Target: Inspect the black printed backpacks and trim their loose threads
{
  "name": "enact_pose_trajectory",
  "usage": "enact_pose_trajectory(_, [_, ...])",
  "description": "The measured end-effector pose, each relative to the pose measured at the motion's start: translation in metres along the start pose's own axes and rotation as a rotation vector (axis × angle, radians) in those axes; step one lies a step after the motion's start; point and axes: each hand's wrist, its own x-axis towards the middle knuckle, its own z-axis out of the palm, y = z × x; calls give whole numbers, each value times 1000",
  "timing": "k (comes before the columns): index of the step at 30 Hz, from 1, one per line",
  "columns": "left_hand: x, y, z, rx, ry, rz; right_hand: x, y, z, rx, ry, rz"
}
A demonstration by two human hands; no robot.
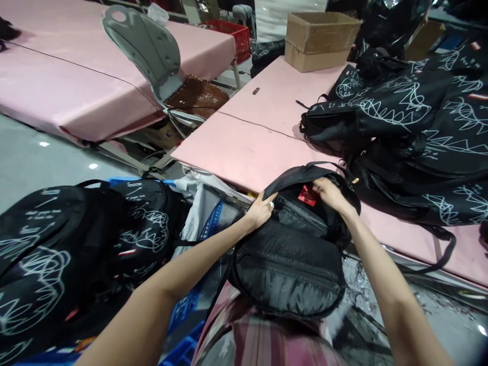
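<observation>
Now the left grip (260, 211) holds the rounded, crinkle-lined black backpack (292, 249).

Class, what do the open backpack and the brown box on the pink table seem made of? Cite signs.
Open backpack: probably synthetic fabric, black and slightly glossy; its lower panel creases and catches light.
Brown box: likely cardboard, matt, judging by its stiff, flat-sided look.
</observation>
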Motion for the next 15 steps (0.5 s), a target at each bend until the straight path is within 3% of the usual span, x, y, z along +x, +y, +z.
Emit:
enact_pose_trajectory(2, [0, 0, 2, -4, 7, 6, 12, 1, -11, 124, 153, 45])
enact_pose_trajectory(5, [-2, -2, -1, 5, 26, 20, -1, 3, -28, 412, 174, 57])
enact_pose_trajectory(7, [-4, -5, -5, 18, 37, 23, -32, 11, -40, 682, 204, 94])
enact_pose_trajectory(10, [-6, -9, -14, 15, 55, 12, -105, 34, -44, 928, 483, 297])
enact_pose_trajectory(12, [-6, -8, -18, -1, 63, 1, -159, 54, -28, 922, 684, 496])
enact_pose_trajectory(13, [-6, -7, -20, -10, 61, -1, -184, 61, -14, 898, 723, 604])
enact_pose_trajectory(15, [-5, -6, -25, -58, 58, -6, -224, 68, 25, 875, 667, 746])
